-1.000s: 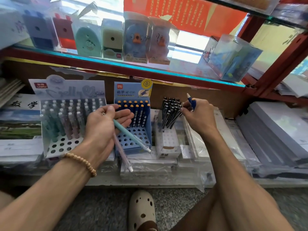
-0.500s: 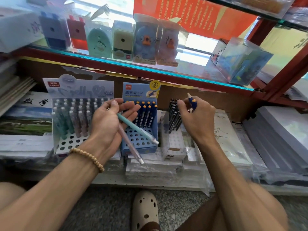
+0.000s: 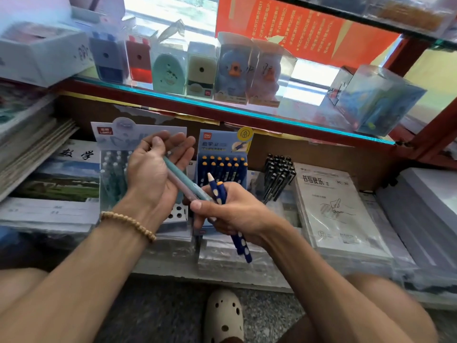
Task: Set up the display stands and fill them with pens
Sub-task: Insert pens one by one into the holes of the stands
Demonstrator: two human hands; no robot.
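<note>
Pens [image 3: 188, 184] across both hands [image 3: 230, 214]

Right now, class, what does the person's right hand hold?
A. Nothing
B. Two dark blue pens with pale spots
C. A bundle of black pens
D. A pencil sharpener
B: the right hand grips two dark blue spotted pens, whose tips stick up above the fingers and barrels point down below the palm.
</note>
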